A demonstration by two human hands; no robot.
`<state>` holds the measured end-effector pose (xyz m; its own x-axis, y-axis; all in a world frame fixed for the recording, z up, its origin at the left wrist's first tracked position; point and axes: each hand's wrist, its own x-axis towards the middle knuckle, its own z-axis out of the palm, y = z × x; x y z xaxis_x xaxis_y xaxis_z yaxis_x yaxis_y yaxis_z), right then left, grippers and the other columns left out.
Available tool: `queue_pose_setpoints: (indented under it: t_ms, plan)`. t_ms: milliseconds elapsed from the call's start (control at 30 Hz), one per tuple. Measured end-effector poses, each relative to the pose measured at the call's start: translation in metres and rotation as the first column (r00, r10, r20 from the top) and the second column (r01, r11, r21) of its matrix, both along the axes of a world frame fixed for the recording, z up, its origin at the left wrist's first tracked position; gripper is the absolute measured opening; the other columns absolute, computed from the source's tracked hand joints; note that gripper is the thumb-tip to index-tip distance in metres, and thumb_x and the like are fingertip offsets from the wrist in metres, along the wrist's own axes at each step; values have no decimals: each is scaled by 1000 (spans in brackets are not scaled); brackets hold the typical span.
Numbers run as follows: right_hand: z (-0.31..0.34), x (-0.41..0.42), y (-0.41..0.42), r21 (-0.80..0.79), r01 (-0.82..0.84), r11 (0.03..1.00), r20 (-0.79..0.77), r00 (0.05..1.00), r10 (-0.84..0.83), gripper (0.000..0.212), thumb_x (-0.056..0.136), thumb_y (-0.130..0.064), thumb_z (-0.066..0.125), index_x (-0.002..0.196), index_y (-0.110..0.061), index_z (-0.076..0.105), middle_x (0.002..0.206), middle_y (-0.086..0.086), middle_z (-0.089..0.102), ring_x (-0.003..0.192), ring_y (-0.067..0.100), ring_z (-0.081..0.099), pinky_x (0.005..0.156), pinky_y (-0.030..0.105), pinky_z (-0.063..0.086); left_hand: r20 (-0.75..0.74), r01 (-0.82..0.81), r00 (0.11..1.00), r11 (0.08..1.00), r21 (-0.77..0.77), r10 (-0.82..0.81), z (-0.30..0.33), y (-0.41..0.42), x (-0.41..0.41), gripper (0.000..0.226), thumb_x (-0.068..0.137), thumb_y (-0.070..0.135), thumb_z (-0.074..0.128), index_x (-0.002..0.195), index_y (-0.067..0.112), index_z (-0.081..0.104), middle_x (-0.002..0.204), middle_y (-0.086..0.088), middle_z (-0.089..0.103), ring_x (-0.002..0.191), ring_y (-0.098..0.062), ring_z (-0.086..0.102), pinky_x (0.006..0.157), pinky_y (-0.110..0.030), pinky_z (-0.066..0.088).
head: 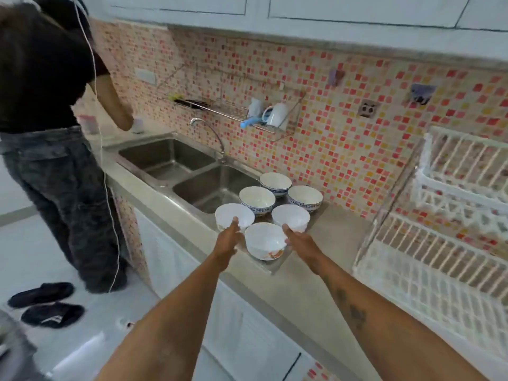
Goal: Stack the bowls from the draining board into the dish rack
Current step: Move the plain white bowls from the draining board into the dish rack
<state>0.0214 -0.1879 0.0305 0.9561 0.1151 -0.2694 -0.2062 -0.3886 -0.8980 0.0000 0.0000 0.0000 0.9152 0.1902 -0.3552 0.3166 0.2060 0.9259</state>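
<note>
Six bowls sit close together on the draining board (277,264) by the sink (192,171). The left hand (228,237) and right hand (301,242) reach with loose, empty fingers to either side of the nearest bowl (265,240). The white dish rack (439,259) stands off to the right.

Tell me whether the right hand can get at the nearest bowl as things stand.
Probably yes. The right hand is open just beside the nearest bowl, with nothing between them; the left hand flanks its other side.
</note>
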Motion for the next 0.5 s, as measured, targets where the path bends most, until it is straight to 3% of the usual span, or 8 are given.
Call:
queue_pose_setpoints:
  t_ms: [100, 233, 300, 500]
  plan:
    - [-30, 37, 11, 53, 158, 986, 17, 987, -159, 47, 95, -41, 51, 130, -11, 56, 134, 10, 57, 122, 26, 53, 90, 28, 38, -33, -77, 997, 993, -86, 75, -23, -4, 27, 65, 97, 57, 32, 136, 8, 50, 142, -11, 52, 132, -33, 44, 111, -47, 30]
    - [-61, 78, 20, 52, 300, 952, -40, 954, -299, 50, 96, -47, 43, 127, -10, 58, 122, 8, 59, 108, 23, 53, 85, 28, 38, -35, -149, 989, 981, -127, 145, -67, -22, 54, 54, 99, 53, 33, 136, 19, 53, 143, -6, 52, 133, -28, 45, 114, -44, 33]
    - [-76, 93, 21, 75, 342, 937, -74, 939, -337, 51, 96, -48, 43, 128, -11, 57, 123, 6, 59, 105, 21, 53, 86, 30, 41, -27, -170, 985, 977, -126, 168, -79, -30, 66, 42, 100, 47, 35, 129, 25, 56, 141, -4, 56, 129, -25, 50, 113, -43, 37]
    - [-108, 116, 27, 142, 371, 918, -182, 921, -344, 40, 99, -36, 41, 132, -17, 54, 135, 8, 56, 117, 23, 53, 102, 35, 43, -23, -210, 978, 971, -114, 208, -86, -38, 94, 41, 102, 35, 35, 140, 22, 42, 140, -3, 52, 124, -22, 49, 106, -35, 38]
